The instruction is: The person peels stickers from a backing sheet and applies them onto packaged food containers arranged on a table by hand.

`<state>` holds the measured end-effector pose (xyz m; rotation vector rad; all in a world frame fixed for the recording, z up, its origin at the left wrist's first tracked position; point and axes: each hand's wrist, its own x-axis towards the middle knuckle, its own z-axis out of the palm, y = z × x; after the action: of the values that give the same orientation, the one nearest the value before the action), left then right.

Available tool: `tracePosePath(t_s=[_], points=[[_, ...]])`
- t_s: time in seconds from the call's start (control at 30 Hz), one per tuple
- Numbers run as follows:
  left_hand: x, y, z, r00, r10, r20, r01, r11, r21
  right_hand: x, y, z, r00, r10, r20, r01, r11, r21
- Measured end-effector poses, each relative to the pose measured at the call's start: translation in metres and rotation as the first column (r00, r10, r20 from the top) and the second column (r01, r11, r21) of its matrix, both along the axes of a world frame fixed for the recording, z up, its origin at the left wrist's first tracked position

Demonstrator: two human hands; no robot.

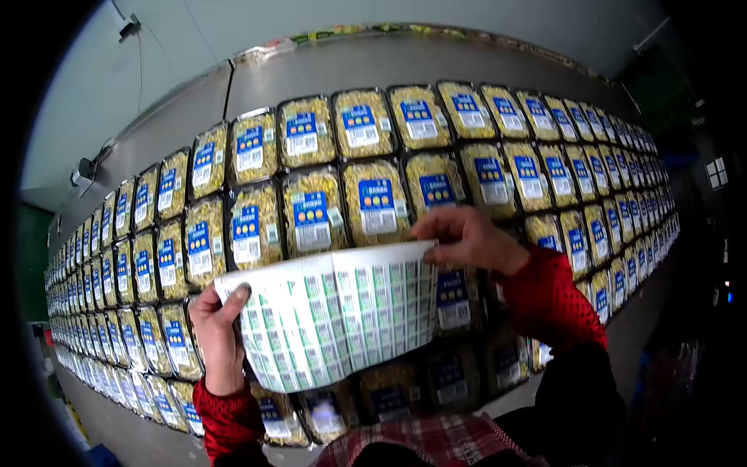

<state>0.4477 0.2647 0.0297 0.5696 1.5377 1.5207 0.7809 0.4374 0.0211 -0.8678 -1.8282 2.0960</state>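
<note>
A white sheet of stickers (334,315), printed with rows of small green-and-white labels, is held tilted over the packs. My left hand (220,331) is closed on its left edge, thumb on the front. At the upper right corner, my right hand (475,243) pinches the sheet between thumb and fingers; whether a single sticker is between them I cannot tell. Below and behind the sheet lie black trays of pale yellowish food under clear film, such as this pack (373,198), with blue-and-white labels. A small sticker (335,216) sits beside the main label on one pack.
Several long rows of similar packs (251,148) cover the metal table (311,74) to both sides. A pale wall (194,39) stands behind it, with a cabled device (83,173) at the left. The checked apron (420,440) is close to the front packs.
</note>
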Motion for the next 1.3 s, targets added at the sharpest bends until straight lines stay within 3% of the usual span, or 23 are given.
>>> tracePosePath(t_s=[0.07, 0.17, 0.23, 0.3, 0.33, 0.37, 0.43, 0.47, 0.5, 0.57, 0.7, 0.93, 1.1, 1.17, 1.3], points=[[0.0, -0.005, -0.003, 0.999, 0.015, 0.031, -0.016, 1.0, 0.013, 0.002, -0.014, 0.007, 0.991, -0.101, -0.083, 0.105, 0.993, 0.043], [0.007, -0.013, -0.002, 0.997, -0.016, 0.069, 0.013, 0.999, 0.047, 0.011, -0.02, 0.014, 0.99, -0.129, -0.063, 0.132, 0.99, 0.043], [0.019, -0.016, 0.001, 0.99, -0.142, 0.016, 0.141, 0.989, 0.053, 0.022, -0.018, 0.016, 0.992, -0.127, 0.003, 0.127, 0.991, 0.029], [0.031, -0.017, -0.004, 0.994, -0.105, -0.041, 0.107, 0.994, 0.037, 0.038, -0.005, 0.005, 0.999, -0.026, -0.035, 0.032, 0.985, 0.167], [0.041, -0.018, -0.005, 0.998, -0.056, -0.017, 0.057, 0.998, 0.032, 0.045, 0.004, 0.002, 0.996, 0.049, 0.074, -0.066, 0.966, 0.249], [0.05, -0.02, -0.006, 1.0, -0.006, 0.004, 0.005, 1.0, 0.029, 0.05, 0.018, -0.002, 0.995, 0.07, 0.067, -0.086, 0.961, 0.261], [0.074, -0.026, 0.004, 0.993, 0.117, -0.027, -0.117, 0.993, 0.005, 0.052, 0.062, -0.01, 0.986, 0.089, 0.144, -0.127, 0.953, 0.275], [0.091, -0.03, 0.01, 0.987, 0.159, -0.009, -0.159, 0.987, -0.004, 0.048, 0.09, -0.021, 0.992, -0.059, 0.116, 0.012, 0.928, 0.371], [0.106, -0.033, 0.015, 0.981, 0.191, 0.007, -0.191, 0.981, -0.019, 0.042, 0.123, -0.04, 0.979, -0.193, 0.069, 0.148, 0.896, 0.418], [0.138, -0.041, 0.021, 0.965, 0.262, 0.026, -0.26, 0.963, -0.07, 0.024, 0.179, -0.063, 0.917, -0.397, -0.036, 0.315, 0.664, 0.679], [0.161, -0.061, 0.021, 0.975, 0.22, 0.022, -0.217, 0.972, -0.093, -0.015, 0.255, -0.095, 0.816, -0.555, 0.163, 0.103, 0.417, 0.903], [0.174, -0.052, 0.01, 0.969, 0.245, 0.024, -0.241, 0.963, -0.119, -0.038, 0.274, -0.105, 0.668, -0.623, 0.408, -0.169, 0.407, 0.898], [0.175, -0.033, 0.002, 0.979, 0.19, 0.072, -0.179, 0.974, -0.138, -0.034, 0.273, -0.114, 0.74, -0.605, 0.292, -0.095, 0.337, 0.937], [0.173, -0.029, 0.0, 0.979, 0.183, 0.086, -0.171, 0.977, -0.13, -0.036, 0.272, -0.111, 0.744, -0.614, 0.265, -0.019, 0.376, 0.926], [0.166, -0.024, 0.0, 0.98, 0.179, 0.081, -0.169, 0.978, -0.126, -0.038, 0.28, -0.109, 0.753, -0.57, 0.329, -0.045, 0.454, 0.89]])
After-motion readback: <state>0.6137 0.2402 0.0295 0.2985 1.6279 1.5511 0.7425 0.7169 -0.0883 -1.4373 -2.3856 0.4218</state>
